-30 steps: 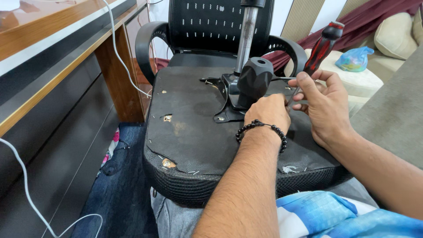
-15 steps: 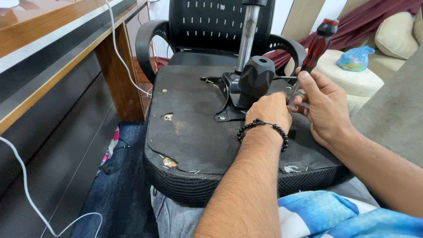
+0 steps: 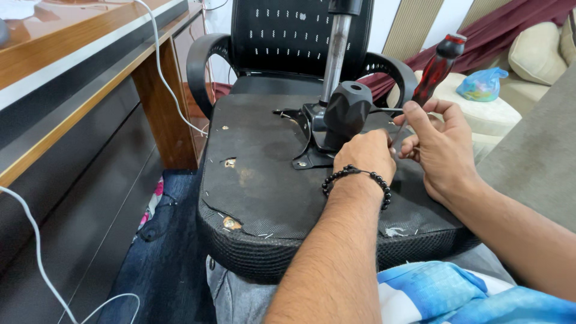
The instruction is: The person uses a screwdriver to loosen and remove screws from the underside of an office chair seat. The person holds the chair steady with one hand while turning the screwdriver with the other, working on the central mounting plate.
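An upturned black office chair seat (image 3: 270,186) rests on my lap, its torn underside facing up. A black metal mechanism (image 3: 327,129) with a round knob (image 3: 348,111) and a silver gas cylinder (image 3: 335,51) is bolted to it. My left hand (image 3: 366,157), with a black bead bracelet at the wrist, rests closed against the mechanism's right side. My right hand (image 3: 441,147) grips a screwdriver with a red and black handle (image 3: 437,66), its shaft angled down toward the mechanism. The tip is hidden behind my left hand.
A wooden desk (image 3: 78,66) with white cables (image 3: 165,78) stands at the left. The chair's backrest (image 3: 282,36) and armrests (image 3: 201,66) rise behind the seat. A cream sofa (image 3: 540,54) with a blue bag (image 3: 483,84) is at the right. Blue cloth (image 3: 162,252) lies below.
My right hand has raised the screwdriver handle and steepened it, keeping its grip. My left hand stays against the mechanism.
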